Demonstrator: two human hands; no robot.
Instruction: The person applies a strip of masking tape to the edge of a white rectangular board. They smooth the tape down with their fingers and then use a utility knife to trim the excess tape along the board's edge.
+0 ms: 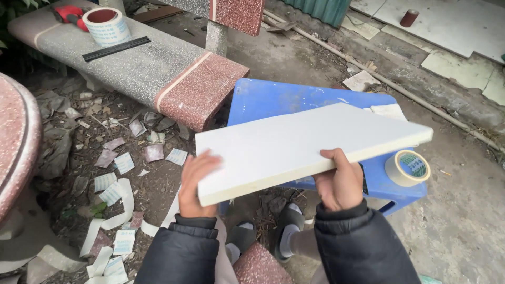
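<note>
Left hand (195,184): grips near corner of white board (310,147).
Right hand (339,184): clasps board's near edge.
Below: blue stool (273,100), tape roll (408,167) at its edge.

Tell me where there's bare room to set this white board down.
The stone bench is bare between the black strip and its red end. The blue stool is open at its left; tape roll takes the right corner. The ground at left is littered.

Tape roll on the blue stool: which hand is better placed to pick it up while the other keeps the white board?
Right, probably. The right hand grips the white board beside the tape roll on the blue stool; the left hand, at the board's far corner, would have to cross over.
</note>
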